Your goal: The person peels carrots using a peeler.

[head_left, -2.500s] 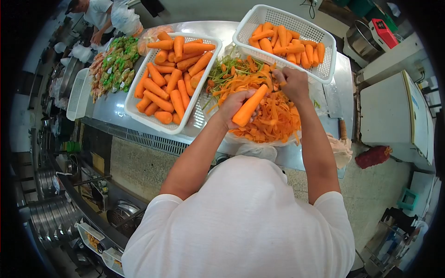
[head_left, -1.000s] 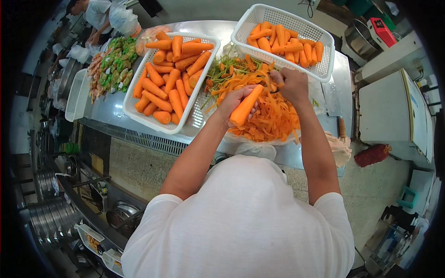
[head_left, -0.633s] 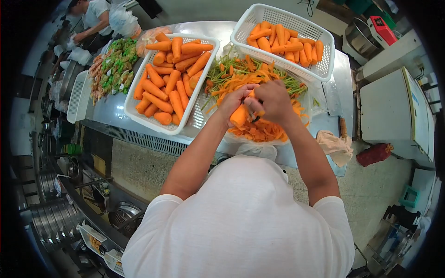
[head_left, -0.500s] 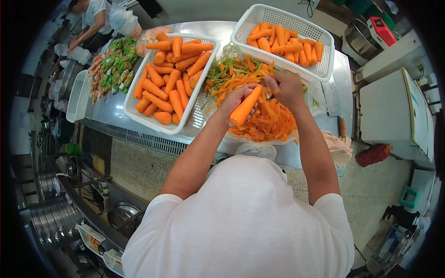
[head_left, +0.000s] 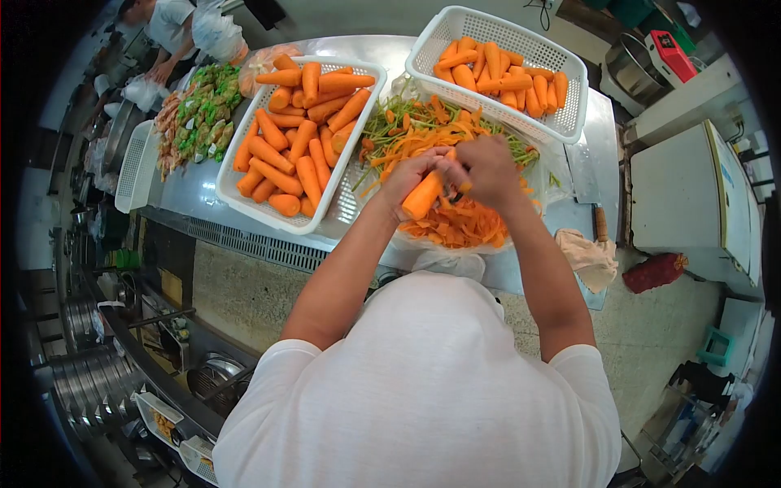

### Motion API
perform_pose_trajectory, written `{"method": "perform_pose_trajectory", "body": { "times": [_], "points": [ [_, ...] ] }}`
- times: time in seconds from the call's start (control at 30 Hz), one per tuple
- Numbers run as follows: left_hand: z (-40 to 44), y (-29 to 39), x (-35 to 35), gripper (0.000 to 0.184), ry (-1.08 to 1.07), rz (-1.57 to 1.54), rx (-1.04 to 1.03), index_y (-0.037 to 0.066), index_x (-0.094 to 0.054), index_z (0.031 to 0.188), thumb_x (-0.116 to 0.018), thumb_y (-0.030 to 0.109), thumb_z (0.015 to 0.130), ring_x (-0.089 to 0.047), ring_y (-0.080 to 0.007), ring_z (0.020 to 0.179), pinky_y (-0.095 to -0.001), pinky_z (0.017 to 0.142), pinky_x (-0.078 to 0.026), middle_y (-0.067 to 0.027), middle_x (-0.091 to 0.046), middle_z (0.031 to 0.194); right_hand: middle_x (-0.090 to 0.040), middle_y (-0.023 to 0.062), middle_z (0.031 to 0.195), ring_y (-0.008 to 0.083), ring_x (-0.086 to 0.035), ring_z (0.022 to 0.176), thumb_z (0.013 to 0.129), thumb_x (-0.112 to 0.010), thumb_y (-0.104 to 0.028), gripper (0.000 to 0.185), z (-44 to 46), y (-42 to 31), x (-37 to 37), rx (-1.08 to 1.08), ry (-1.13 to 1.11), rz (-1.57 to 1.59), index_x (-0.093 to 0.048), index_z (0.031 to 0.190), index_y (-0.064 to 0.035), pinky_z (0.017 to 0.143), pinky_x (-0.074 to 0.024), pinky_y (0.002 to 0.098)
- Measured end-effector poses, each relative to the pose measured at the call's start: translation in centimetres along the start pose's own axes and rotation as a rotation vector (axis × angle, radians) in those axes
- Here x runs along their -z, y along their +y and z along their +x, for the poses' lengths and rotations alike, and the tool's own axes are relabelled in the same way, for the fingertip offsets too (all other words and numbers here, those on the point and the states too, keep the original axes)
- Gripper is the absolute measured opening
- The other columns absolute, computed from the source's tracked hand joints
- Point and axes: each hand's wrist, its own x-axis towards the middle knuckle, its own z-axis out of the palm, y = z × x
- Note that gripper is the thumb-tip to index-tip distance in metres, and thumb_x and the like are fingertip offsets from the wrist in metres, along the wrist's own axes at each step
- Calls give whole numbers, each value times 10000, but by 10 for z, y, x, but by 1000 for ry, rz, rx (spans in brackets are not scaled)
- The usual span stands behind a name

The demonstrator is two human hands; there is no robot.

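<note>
My left hand (head_left: 404, 180) is wrapped round a carrot (head_left: 422, 198), its thick end tilted toward me. Closed over the carrot's far side, my right hand (head_left: 490, 169) grips a small dark peeler (head_left: 464, 188), mostly hidden by the fingers and blurred. Beneath both hands lies a heap of orange carrot peelings (head_left: 468, 226), with green stem ends (head_left: 390, 122) behind it. A white basket (head_left: 230, 192) full of carrots stands to the left. At the back right, another white basket (head_left: 574, 122) holds more carrots.
On the steel table's right side lie a cleaver (head_left: 582, 175) with a wooden handle and a beige cloth (head_left: 587, 259). Bundles wrapped in green (head_left: 210, 110) sit at the left end. A co-worker (head_left: 167, 37) bends over at the far left. A red sack (head_left: 656, 272) rests on the floor.
My right hand has moved left and toward me along the carrot, now covering more of it. My left hand stays in place with the carrot. The co-worker's arms have shifted.
</note>
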Motion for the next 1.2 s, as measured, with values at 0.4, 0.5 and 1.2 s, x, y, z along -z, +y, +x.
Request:
{"method": "perform_pose_trajectory", "body": {
  "times": [0.4, 0.5, 1.2],
  "points": [
    [-8, 0, -2, 380, -84, 112, 15, 120, -484, 1392, -508, 200, 1021, -689, -201, 714, -300, 524, -604, -103, -658, 973, -590, 84, 598, 300, -592, 620, 919, -638, -459, 448, -10, -21, 6, -171, -41, 79, -641, 673, -84, 684, -430, 448],
    [-5, -3, -24, 363, 196, 2, 24, 123, -494, 1384, -491, 192, 1027, -701, -183, 733, -305, 528, -612, -99, -669, 999, -569, 76, 618, 281, -584, 661, 896, -661, -436, 407, -12, -46, 3, 78, 34, 72, -612, 662, -108, 721, -415, 425],
    [-11, 1, 12, 433, -78, 106, 35, 80, -515, 1375, -493, 371, 1055, -621, -142, 682, -261, 531, -568, -59, -613, 895, -607, 160, 625, 359, -607, 624, 989, -578, -520, 580, -32, 60, -8, -584, 27, 89, -635, 712, -13, 642, -463, 471]
  ]
}}
